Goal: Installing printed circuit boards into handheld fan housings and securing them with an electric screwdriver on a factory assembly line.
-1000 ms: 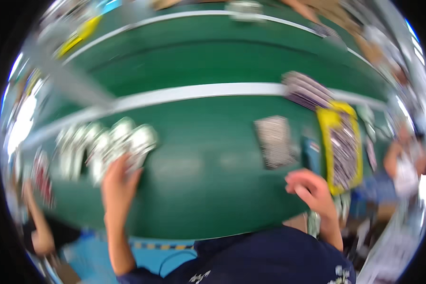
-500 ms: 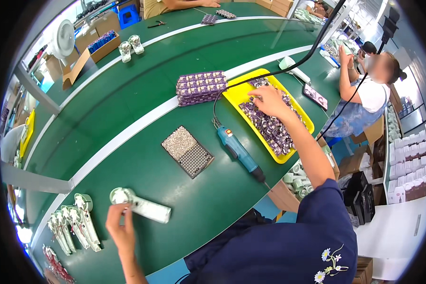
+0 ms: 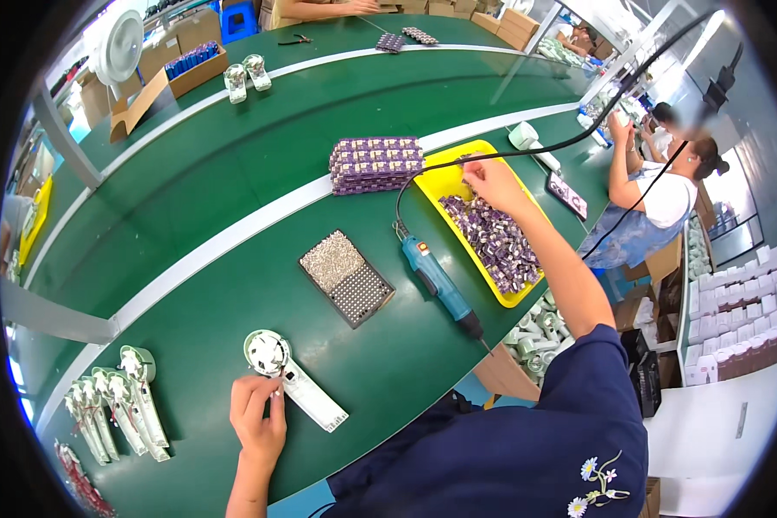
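Hands, handheld fan, screwdriver, orange label

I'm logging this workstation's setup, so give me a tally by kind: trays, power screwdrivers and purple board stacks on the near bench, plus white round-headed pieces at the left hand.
Trays: 2 (yellow tray, black perforated tray)
Power screwdriver: 1
Purple board stack: 1
White round-headed piece at the left hand: 1
Total: 5
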`<state>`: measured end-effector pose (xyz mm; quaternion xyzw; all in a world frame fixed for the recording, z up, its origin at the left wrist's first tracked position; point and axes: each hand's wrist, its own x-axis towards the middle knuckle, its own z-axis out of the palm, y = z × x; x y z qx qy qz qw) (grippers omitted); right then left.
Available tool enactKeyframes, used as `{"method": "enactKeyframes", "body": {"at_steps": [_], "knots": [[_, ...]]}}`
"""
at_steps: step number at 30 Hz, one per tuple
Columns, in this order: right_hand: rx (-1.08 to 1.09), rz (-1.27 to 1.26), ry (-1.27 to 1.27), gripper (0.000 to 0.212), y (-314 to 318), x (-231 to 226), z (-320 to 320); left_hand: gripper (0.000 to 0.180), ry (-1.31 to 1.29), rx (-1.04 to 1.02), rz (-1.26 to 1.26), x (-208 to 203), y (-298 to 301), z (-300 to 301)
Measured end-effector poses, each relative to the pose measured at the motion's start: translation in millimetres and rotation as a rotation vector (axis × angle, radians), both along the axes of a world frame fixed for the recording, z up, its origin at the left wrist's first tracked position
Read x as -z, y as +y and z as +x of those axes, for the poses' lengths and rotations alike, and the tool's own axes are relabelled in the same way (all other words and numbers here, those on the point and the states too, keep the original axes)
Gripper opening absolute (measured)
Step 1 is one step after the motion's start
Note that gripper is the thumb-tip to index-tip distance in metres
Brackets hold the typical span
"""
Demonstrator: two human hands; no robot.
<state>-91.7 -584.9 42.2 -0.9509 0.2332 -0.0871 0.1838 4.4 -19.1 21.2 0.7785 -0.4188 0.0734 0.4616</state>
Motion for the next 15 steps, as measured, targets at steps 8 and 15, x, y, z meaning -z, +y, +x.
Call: {"method": "enactKeyframes", "body": {"at_steps": [8, 15], "knots": [[0.123, 1.542, -0.703, 0.02, 191, -32, -29, 0.005, 0.48, 0.054, 0.005, 7, 21, 8], [-0.029, 1.998, -0.36, 0.048, 301, -18, -7, 0.007, 0.798, 0.09, -0.149, 12, 24, 18]]}}
